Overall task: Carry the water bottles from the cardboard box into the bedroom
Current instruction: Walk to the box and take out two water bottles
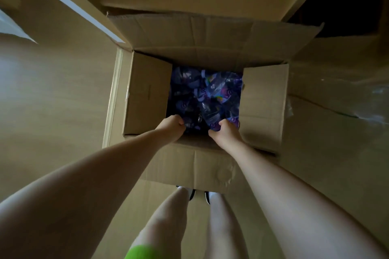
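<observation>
Cardboard surrounds the work on every side: an open cardboard box [147, 92] stands on the floor with its four flaps folded outward, and both arms are reached down into it. Water bottles [205, 92], seemingly bundled in clear plastic wrap printed in purple and blue, fill the bottom of the box, just beyond and beneath the hands. The left hand [171, 127] is curled tight on the near edge of the bundle, and the right hand [226, 132] is likewise clenched on the wrap just beside it, so the pack is gripped at two points close together.

The step in hand is judged to be the pick-up, with the carry to the bedroom not yet begun. A straight upward lift is called for next, and a firmer hold lower on the pack may be needed, since thin wrap could stretch or tear under the weight.

Side flaps stand close to either side of the hands and narrow the opening. More cardboard lies beyond the box and off to the right of the right hand. Shoes [192, 193] show just under the near flap.
</observation>
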`<state>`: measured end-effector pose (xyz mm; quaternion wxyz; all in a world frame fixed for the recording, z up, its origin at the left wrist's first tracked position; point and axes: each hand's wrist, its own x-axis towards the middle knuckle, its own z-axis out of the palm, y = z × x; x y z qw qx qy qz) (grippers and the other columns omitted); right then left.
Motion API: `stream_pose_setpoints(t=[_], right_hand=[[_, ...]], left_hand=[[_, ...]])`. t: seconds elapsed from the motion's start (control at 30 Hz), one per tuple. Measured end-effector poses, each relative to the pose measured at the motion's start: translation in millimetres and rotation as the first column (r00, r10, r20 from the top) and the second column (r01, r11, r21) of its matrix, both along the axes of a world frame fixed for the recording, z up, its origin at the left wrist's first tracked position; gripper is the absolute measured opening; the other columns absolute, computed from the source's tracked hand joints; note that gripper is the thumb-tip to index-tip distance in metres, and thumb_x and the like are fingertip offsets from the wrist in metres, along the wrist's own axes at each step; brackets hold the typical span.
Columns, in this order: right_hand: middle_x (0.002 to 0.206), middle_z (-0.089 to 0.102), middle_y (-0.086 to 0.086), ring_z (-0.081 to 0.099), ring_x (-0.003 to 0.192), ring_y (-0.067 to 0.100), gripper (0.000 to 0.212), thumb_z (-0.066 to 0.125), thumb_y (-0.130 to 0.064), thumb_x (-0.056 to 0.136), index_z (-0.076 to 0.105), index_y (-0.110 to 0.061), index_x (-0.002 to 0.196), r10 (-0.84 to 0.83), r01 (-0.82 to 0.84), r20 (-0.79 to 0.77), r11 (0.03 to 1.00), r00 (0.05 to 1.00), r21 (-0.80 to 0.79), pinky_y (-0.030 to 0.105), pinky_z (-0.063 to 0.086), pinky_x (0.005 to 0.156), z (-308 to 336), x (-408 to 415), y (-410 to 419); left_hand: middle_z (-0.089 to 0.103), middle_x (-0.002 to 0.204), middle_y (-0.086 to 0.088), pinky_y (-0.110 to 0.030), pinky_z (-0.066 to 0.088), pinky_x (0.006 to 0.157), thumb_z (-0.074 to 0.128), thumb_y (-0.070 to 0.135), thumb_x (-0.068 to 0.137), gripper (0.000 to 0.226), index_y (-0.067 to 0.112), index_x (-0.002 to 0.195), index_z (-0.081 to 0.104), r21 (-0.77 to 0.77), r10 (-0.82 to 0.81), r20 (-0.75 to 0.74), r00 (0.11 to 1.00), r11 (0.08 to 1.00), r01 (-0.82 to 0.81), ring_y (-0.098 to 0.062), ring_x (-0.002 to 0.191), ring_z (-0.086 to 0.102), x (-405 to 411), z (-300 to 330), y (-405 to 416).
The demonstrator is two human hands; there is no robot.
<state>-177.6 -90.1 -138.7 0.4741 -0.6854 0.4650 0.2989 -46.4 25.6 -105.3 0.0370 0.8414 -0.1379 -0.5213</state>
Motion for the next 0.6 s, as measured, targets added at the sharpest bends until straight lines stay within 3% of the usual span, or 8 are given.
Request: stream_pose_setpoints(t=[0.07,0.23,0.33,0.47,0.6], right_hand=[[0.124,0.056,0.011,0.057,0.104,0.028,0.049,0.064,-0.035,0.089,0.049,-0.007,0.127,-0.012,0.012,0.014,1.0,1.0,-0.016,0.03,0.042,0.075,-39,4,-1],[0.142,0.044,0.016,0.046,0.129,0.034,0.069,0.067,-0.032,0.087,0.037,-0.006,0.143,-0.004,0.005,0.009,0.999,1.0,-0.037,0.039,0.043,0.098,-121,17,2],[0.146,0.041,0.016,0.043,0.132,0.036,0.081,0.069,-0.033,0.084,0.028,-0.008,0.149,-0.04,0.04,-0.003,0.999,0.999,-0.028,0.045,0.042,0.105,-153,23,1],[0.141,0.047,0.02,0.048,0.127,0.038,0.073,0.069,-0.026,0.082,0.038,-0.008,0.145,-0.034,0.034,-0.021,0.999,0.999,0.014,0.051,0.046,0.101,-183,30,-1],[0.153,0.033,0.018,0.035,0.138,0.037,0.091,0.075,-0.026,0.08,0.023,-0.007,0.151,-0.096,0.097,-0.012,0.995,0.995,0.036,0.049,0.036,0.11,-208,33,-1]], left_hand=[[0.06,0.096,-0.017,-0.035,0.044,0.071,0.041,0.01,0.097,0.023,0.005,0.093,0.063,-0.004,-0.011,-0.024,1.0,1.0,0.011,-0.033,0.088,0.058,-5,-32,-12],[0.058,0.089,-0.014,-0.033,0.04,0.066,0.042,0.01,0.098,0.026,-0.003,0.102,0.064,-0.027,0.088,-0.054,0.995,0.996,-0.089,-0.029,0.081,0.054,-16,-99,-29],[0.058,0.084,-0.011,-0.028,0.037,0.062,0.046,0.011,0.096,0.023,0.001,0.096,0.067,-0.024,0.136,-0.078,0.988,0.99,-0.139,-0.023,0.077,0.054,-20,-125,-29],[0.059,0.082,-0.005,-0.027,0.04,0.069,0.049,0.013,0.096,0.021,0.006,0.096,0.069,-0.009,0.199,-0.091,0.976,0.98,-0.201,-0.02,0.079,0.055,-19,-148,-27],[0.058,0.082,-0.006,-0.028,0.04,0.069,0.048,0.014,0.096,0.02,0.008,0.093,0.067,0.004,0.24,-0.081,0.967,0.971,-0.241,-0.021,0.078,0.055,-14,-159,-28]])
